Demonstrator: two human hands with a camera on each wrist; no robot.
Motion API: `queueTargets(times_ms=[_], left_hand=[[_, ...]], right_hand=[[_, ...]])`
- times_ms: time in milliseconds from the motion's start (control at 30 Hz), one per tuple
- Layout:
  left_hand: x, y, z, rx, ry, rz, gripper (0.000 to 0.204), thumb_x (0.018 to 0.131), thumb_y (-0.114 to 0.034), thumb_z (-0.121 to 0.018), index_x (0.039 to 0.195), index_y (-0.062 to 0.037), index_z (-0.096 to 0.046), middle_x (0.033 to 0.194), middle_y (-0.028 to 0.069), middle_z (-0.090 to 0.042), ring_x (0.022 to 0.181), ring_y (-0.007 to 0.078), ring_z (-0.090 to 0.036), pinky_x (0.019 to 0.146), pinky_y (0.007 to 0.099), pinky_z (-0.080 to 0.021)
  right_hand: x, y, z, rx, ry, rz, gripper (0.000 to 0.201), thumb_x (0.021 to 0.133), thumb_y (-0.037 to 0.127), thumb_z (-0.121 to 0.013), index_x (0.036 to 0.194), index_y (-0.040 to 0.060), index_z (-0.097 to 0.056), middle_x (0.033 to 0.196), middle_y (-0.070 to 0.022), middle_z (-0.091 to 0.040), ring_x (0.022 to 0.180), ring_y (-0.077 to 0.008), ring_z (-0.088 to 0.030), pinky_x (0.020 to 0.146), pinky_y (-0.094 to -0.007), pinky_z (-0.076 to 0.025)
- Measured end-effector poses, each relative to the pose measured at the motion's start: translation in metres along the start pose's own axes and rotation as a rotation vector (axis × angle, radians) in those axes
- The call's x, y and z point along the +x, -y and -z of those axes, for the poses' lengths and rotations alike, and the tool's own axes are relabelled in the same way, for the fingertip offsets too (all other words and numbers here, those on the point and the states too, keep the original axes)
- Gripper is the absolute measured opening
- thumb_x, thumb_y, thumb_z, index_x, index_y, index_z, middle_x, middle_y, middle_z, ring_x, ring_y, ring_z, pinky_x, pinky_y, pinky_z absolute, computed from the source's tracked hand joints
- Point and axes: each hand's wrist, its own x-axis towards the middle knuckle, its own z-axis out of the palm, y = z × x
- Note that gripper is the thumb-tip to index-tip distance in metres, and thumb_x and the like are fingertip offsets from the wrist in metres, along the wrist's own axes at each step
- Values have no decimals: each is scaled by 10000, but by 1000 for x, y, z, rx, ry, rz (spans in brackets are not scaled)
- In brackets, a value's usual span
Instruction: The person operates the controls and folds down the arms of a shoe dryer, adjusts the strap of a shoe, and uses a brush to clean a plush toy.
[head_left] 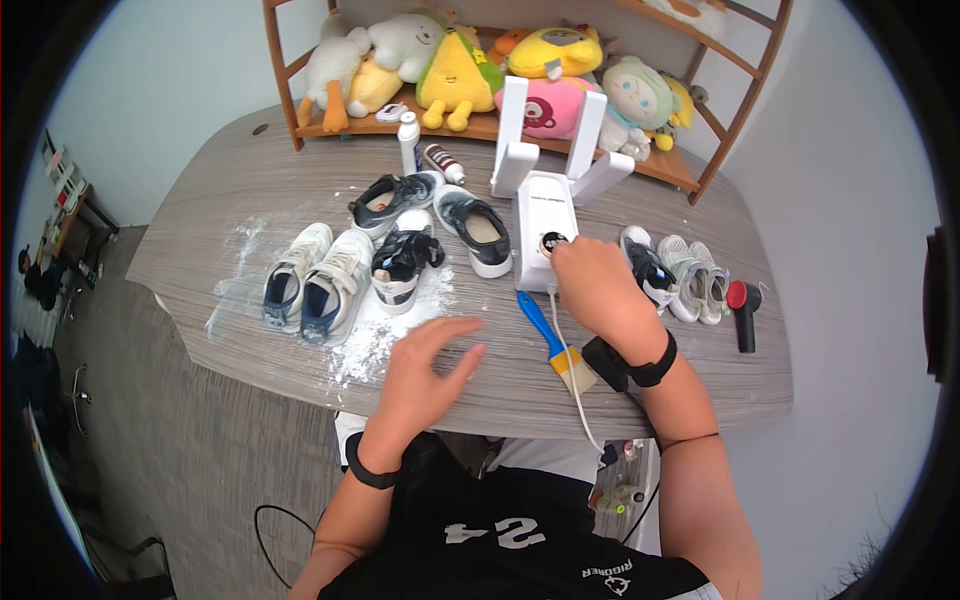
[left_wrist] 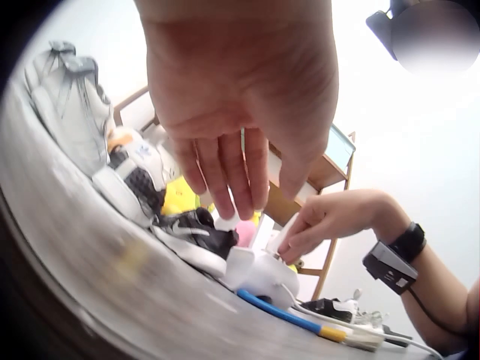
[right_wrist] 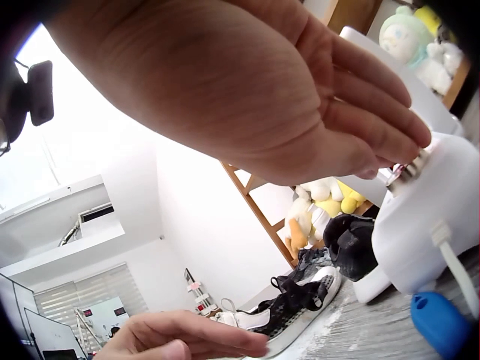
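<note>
The white shoe dryer [head_left: 545, 235] stood upright on the grey table [head_left: 240, 190], just past the middle, its two arms forking up toward the shelf [head_left: 690, 165]. On its front sat a round dial [head_left: 553, 241], and the right hand [head_left: 600, 285] was on it: fingertips [right_wrist: 405, 161] pinched at the knob, wrist bent down, forearm running back toward the body with a black strap around the wrist. The right-wrist view confirmed it, fingers bunched together against the dial's metal rim, so that hand was grasping the knob.

The left hand [head_left: 432, 365] hovered low above the near edge of the table, palm down, fingers [left_wrist: 225, 176] spread and loosely straight, holding nothing at all. Whether it brushed the tabletop, the pictures did not show.

Just in front of the dryer lay a blue-handled brush [head_left: 553, 343], bristles toward the person, with the dryer's white cord [head_left: 572, 375] trailing beside it off the table edge. To the left, white powder [head_left: 385, 325] was scattered over the wood around a cluster of shoes: a pair of light sneakers [head_left: 315, 278], a black-and-white one [head_left: 403, 260], and two dark ones [head_left: 440, 205] farther back. Right of the dryer sat more small sneakers [head_left: 680, 270] and a black tool with a red cap [head_left: 743, 310]. Plush toys [head_left: 455, 65] crowded the shelf behind.
</note>
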Motion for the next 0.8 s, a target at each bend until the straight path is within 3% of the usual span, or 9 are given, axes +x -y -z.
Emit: queueTargets(times_ms=[33,100,133,200,300,467,533,567,800], left_hand=[[-3,2,7,2,-12,1,475,901,-110,-814,1354,-37,-691,1403,199,-687,1323,367,-645,1109,437,-501],[-5,5,19,284,-459,-111,448,878,-95,-823,1309,-51,-708,1323,175,-706,1251,369,-655,1083,453,-494],[-3,1,27,392,-488,-97,454,860,-103,-839,1291,-60,-702,1414,184,-635,1287,393,-607,1125,481,-452],[2,12,28,421,-438,-4,529,856,-124,-851,1347,-68,-662,1563,220,-503,1390,421,-531,1172,505,-406],[9,28,22,415,-414,19,547,854,-117,-853,1347,-61,-621,1608,258,-432,1435,457,-489,1175,505,-410],[2,22,27,264,-389,91,357,872,-21,-802,1167,-33,-601,1565,272,-476,1424,484,-495,1157,478,-430],[-10,23,34,266,-346,74,295,868,5,-786,1100,-23,-604,1496,247,-548,1378,469,-545,1117,472,-450],[-15,20,36,274,-351,35,250,868,3,-773,1038,-28,-592,1454,244,-576,1314,492,-588,1052,491,-493],[-56,8,33,229,-281,67,413,755,-103,-919,1040,-47,-625,1396,175,-558,1214,391,-614,995,468,-510]], right_hand=[[1,0,1,-6,0,-14,88,775,17,-731,843,-39,-738,851,-247,-732,820,-414,-745,752,-487,-604],[1,-2,-1,-16,-26,-23,97,818,29,-688,852,-47,-737,852,-256,-727,823,-429,-740,750,-498,-600],[2,-3,-2,-16,-27,-15,97,818,29,-688,852,-47,-737,852,-256,-727,823,-429,-740,750,-498,-600],[5,-2,-2,-13,-25,-31,94,825,32,-685,843,-45,-736,863,-261,-728,816,-437,-737,745,-503,-599],[7,5,3,-32,9,-27,85,837,38,-701,853,-41,-731,880,-266,-731,836,-440,-739,753,-497,-603],[-18,14,-3,53,32,-79,177,855,107,-773,963,-29,-739,1004,-239,-748,926,-410,-745,788,-480,-609],[-35,20,-7,67,-279,126,274,861,169,-818,1060,-7,-747,1110,-191,-740,1006,-372,-728,814,-466,-602],[-41,27,-1,131,-73,58,256,871,176,-826,1058,12,-768,1157,-156,-724,1061,-350,-701,833,-456,-593],[-58,40,-33,183,45,-134,266,866,256,-835,958,15,-771,962,-182,-744,915,-385,-727,770,-478,-590]])
